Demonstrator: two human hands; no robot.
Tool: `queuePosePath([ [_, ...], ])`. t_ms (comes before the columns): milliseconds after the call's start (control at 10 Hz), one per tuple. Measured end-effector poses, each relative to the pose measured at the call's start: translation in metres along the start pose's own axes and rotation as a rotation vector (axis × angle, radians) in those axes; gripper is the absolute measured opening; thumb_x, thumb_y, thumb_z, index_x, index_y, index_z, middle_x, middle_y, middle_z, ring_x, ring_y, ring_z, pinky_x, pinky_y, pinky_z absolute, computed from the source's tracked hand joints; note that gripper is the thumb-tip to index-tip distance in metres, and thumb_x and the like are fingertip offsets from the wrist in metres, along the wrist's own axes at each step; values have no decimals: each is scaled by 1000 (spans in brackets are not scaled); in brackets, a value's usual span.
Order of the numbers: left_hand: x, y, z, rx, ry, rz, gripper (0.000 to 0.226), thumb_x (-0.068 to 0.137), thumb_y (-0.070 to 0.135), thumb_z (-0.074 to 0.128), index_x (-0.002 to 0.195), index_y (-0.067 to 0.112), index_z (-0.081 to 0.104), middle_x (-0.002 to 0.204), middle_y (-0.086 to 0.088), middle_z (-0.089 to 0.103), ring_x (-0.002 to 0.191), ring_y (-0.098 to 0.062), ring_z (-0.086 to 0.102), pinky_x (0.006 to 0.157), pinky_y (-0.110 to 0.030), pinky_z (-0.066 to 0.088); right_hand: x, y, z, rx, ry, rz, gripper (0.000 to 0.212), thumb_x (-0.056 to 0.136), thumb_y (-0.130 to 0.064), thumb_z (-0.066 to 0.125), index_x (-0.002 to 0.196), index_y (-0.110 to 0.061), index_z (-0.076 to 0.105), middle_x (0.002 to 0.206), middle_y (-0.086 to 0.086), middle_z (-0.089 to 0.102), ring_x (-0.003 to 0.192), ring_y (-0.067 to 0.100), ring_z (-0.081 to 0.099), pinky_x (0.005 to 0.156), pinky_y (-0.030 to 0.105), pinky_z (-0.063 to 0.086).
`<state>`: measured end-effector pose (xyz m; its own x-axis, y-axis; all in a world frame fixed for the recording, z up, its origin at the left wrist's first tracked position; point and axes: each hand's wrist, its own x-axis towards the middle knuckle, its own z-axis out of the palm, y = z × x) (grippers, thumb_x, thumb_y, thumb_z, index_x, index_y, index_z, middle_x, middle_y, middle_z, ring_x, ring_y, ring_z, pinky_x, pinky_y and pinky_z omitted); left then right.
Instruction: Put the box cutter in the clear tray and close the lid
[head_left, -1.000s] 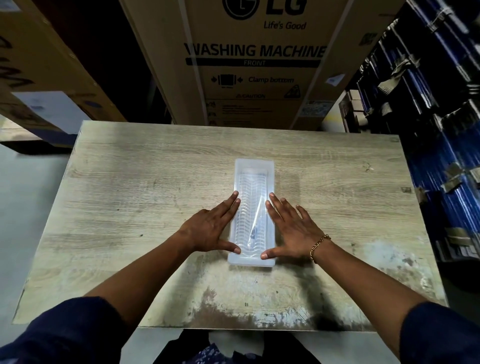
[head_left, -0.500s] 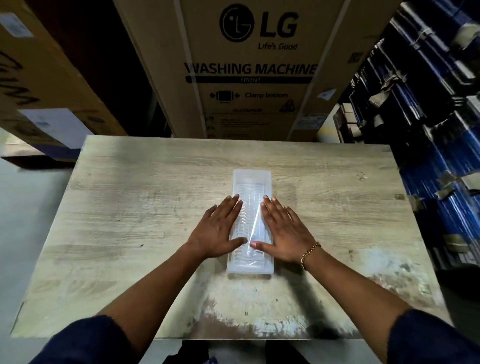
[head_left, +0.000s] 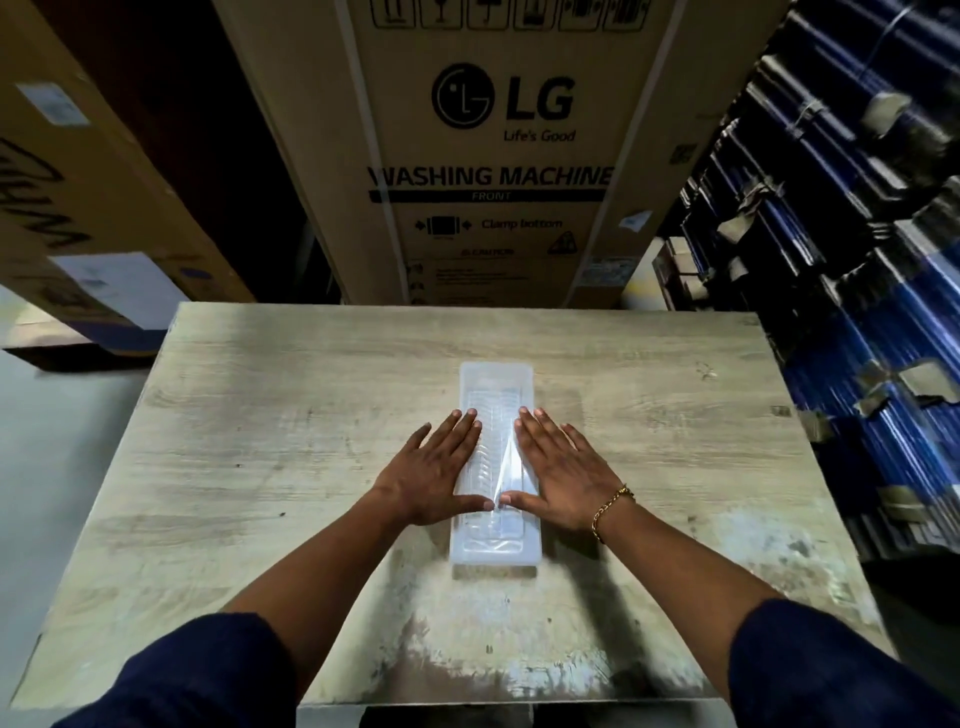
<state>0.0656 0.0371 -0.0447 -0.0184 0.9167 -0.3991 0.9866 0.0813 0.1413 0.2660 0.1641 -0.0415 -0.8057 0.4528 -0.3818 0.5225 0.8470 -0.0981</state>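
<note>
A long clear plastic tray (head_left: 496, 382) with its lid on lies lengthwise in the middle of the wooden table (head_left: 260, 415). My left hand (head_left: 434, 470) rests flat on the lid's left side, fingers spread. My right hand (head_left: 563, 470), with a gold bracelet at the wrist, lies flat on the lid's right side. The two thumbs nearly meet over the lid's near half. I cannot make out the box cutter through the ribbed, glaring plastic.
A tall LG washing machine carton (head_left: 498, 156) stands right behind the table's far edge. More cartons (head_left: 78, 208) sit at the left, and stacked blue bundles (head_left: 857, 286) line the right side. The table's near edge has worn, pale patches.
Both hands have slid inward from the tray's sides onto the lid, thumbs closing toward each other. The camera tilted up, so the tray sits lower in view.
</note>
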Motion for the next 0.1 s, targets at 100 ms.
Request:
queuePosePath([
  [100,-3,0,-18,-14,122,-48,99,88,81,15,159,17,-10,167,1,-19,155,-17,-18,127,-45,4,-5,2,-23,28,115,62,97,89,-79,18,159,-17,-8,168,0,-16,155,17,-14,126,43,2],
])
